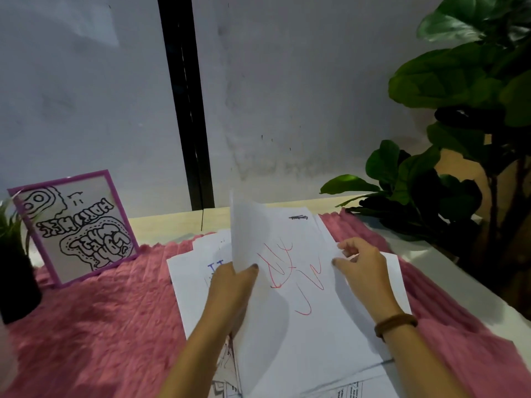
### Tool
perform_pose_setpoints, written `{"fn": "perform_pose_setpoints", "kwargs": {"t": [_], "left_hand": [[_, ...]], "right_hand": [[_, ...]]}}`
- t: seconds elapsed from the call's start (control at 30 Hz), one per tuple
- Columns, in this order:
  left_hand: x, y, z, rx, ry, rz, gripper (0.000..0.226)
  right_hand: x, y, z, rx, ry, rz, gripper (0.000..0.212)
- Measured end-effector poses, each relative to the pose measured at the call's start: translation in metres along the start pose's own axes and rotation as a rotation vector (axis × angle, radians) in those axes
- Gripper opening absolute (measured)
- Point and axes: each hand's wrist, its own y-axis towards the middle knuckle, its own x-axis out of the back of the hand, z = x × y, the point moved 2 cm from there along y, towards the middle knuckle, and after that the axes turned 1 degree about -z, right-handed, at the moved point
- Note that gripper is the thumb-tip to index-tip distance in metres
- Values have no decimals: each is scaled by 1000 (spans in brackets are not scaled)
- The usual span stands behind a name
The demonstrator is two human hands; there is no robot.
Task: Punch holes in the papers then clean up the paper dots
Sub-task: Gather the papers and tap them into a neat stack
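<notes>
A loose stack of white papers lies on a pink fuzzy cloth in front of me. The top sheet carries red scribbles; a lower sheet shows blue marks at the left. My left hand pinches one sheet and holds it standing upright on edge above the stack. My right hand rests on the right edge of the stack, fingertips nipping the paper edges there. A brown band circles my right wrist. No hole punch is in view.
A purple-framed drawing leans at the left on the cloth, beside a dark pot with a small plant. A large leafy plant fills the right. A grey wall with a black vertical strip stands behind the table.
</notes>
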Motion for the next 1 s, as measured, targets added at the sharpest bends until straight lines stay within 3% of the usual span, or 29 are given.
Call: {"fn": "perform_pose_setpoints", "kwargs": {"t": [0.17, 0.33, 0.53, 0.67, 0.73, 0.9, 1.0], "left_hand": [[-2, -8, -4, -30, -97, -53, 11], [5, -2, -5, -122, -3, -36, 6], [1, -12, -10, -422, -166, -93, 45], [6, -16, -15, -505, -368, -133, 63], [9, -17, -23, -547, -360, -146, 62], [20, -42, -56, -820, -348, -233, 33], [30, -58, -73, -975, -343, -319, 26]], "right_hand": [[0, 3, 0, -89, 247, 153, 23], [11, 4, 6, -121, 545, 100, 33], [11, 6, 10, -72, 685, 57, 32], [11, 4, 13, 4, 720, 89, 39], [14, 0, 22, 78, 735, 79, 38], [36, -16, 69, 294, 665, 24, 39], [51, -29, 99, 413, 646, 74, 36]]}}
